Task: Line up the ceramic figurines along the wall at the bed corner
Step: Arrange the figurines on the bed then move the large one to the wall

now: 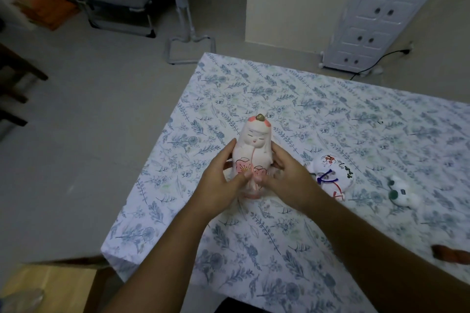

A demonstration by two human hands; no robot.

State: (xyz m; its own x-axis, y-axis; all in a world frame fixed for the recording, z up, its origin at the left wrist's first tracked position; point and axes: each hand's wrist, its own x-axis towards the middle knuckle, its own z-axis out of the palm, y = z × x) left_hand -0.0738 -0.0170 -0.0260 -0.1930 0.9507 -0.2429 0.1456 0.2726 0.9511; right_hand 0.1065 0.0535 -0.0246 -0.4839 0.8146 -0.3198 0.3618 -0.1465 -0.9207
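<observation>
Both hands, left (216, 185) and right (287, 180), are closing their grip around the upright white doll figurine (251, 150) on the bed (279, 236); keeping its base level should prevent tipping while carrying it wallward.

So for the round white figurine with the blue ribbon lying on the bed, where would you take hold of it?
The round figurine lies tipped over on the bedsheet, just right of the right hand. It looks wider than the tall doll, which both hands clasp. I would probably come from above and cup its two rounded sides, avoiding the painted ribbon front, then stand it upright.
</observation>
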